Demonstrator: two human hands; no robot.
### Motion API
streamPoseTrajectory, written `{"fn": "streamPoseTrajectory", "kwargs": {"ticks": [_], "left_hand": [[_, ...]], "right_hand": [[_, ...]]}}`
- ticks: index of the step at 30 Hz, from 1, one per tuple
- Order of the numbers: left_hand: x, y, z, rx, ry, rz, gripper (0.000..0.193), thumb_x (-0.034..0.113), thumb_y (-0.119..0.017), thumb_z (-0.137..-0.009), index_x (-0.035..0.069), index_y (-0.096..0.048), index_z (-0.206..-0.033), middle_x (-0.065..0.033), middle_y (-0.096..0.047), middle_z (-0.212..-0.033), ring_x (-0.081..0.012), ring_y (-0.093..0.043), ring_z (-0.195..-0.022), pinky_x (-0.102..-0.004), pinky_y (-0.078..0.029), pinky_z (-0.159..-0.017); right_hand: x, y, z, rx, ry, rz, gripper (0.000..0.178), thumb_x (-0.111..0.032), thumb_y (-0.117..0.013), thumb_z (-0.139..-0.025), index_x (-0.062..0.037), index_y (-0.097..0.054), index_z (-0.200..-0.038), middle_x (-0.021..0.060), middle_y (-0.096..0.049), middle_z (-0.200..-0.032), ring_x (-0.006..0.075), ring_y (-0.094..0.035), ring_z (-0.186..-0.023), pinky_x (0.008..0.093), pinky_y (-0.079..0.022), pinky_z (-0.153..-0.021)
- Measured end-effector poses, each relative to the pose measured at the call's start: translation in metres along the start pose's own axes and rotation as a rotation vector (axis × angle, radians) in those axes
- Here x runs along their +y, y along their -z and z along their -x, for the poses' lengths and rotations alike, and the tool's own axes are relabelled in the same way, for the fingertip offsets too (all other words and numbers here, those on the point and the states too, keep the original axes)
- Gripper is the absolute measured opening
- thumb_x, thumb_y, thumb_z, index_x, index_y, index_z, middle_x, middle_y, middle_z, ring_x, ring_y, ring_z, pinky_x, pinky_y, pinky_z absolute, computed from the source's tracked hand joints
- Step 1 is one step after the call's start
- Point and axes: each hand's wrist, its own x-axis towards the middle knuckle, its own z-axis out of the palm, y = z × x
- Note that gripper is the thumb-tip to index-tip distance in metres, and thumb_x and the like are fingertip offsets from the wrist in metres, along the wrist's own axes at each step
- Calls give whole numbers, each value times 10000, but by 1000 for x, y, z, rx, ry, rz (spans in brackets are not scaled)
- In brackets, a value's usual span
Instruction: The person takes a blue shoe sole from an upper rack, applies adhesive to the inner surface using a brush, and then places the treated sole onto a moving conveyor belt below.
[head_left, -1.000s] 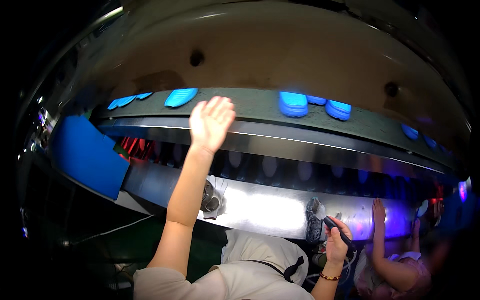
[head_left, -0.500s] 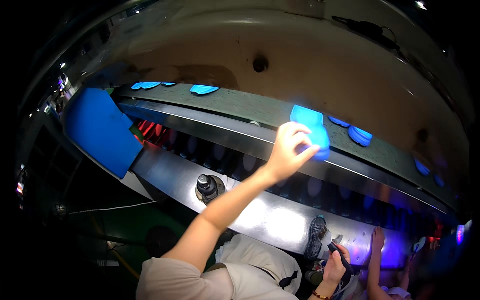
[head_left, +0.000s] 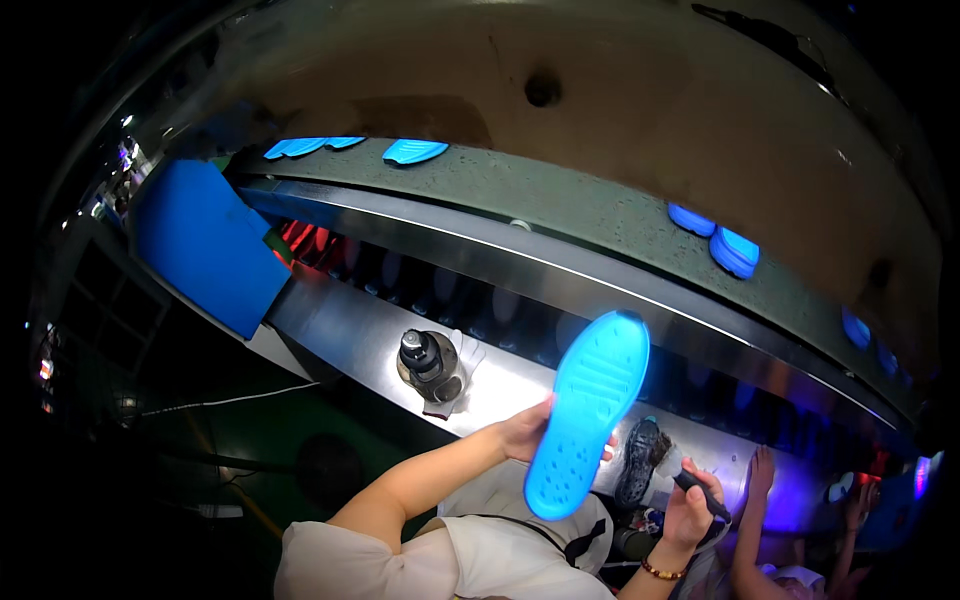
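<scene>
My left hand [head_left: 528,428] is closed round the edge of a bright blue shoe sole [head_left: 590,410], with fingertips showing at its right side. The sole is held up and tilted, its dotted, ribbed face in view. In my right hand [head_left: 692,510] is a black-handled brush [head_left: 705,493], its pale end by a dark shoe [head_left: 638,462] on the metal bench. That shoe lies just right of the blue sole. The brush's tip is not sharp enough to tell whether it touches the shoe.
Several blue soles [head_left: 415,151] sit on the upper belt [head_left: 480,182], under a large hood [head_left: 400,70]. A black and metal fixture [head_left: 430,365] stands on the bench [head_left: 330,335]. A blue panel [head_left: 205,245] is at left. Another person's hand [head_left: 761,470] rests at right.
My left hand has brought the blue sole from beside the upper belt down and nearer to me, turning it lengthwise. My right hand still holds the brush and has shifted slightly right.
</scene>
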Motion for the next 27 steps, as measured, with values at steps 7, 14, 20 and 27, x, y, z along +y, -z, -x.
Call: {"fn": "streamPoseTrajectory", "kwargs": {"ticks": [7, 14, 20, 27], "left_hand": [[-18, -23, -40, 195, 43, 201, 969, 787, -229, -710, 72, -232, -1364, -213, -369, -1305, -352, -385, -1188, -474, -303, -988], [-26, -26, -51, 55, 91, 282, 915, 756, -129, -756, 80, -254, -1361, -181, -373, -1317, -333, -390, -1190, -462, -290, -995], [-28, -31, -58, 515, 8, -36, 877, 749, -127, -766, 105, -299, -1336, -111, -404, -1299, -262, -384, -1200, -421, -270, -1022], [1, -12, -41, 432, -25, 41, 975, 802, -108, -708, 55, -382, -1272, -189, -511, -1152, -323, -515, -1037, -472, -389, -918]], "right_hand": [[7, -26, -27, -49, -101, 216, 243, -11, -555, -726, 79, -555, -951, 198, -604, -956, 237, -575, -911, 320, -424, -868], [-1, -50, -63, 87, 11, 501, 151, -13, -609, -757, 50, -620, -894, 83, -643, -831, 87, -579, -688, 192, -458, -632], [10, -90, -40, -158, 579, 1195, 150, -37, -672, -653, -18, -648, -800, 135, -643, -827, 268, -618, -765, 326, -473, -717], [-16, -59, 8, -584, 152, 1008, 178, -69, -688, -652, -40, -655, -824, 109, -651, -790, 223, -637, -740, 295, -487, -671]]}}
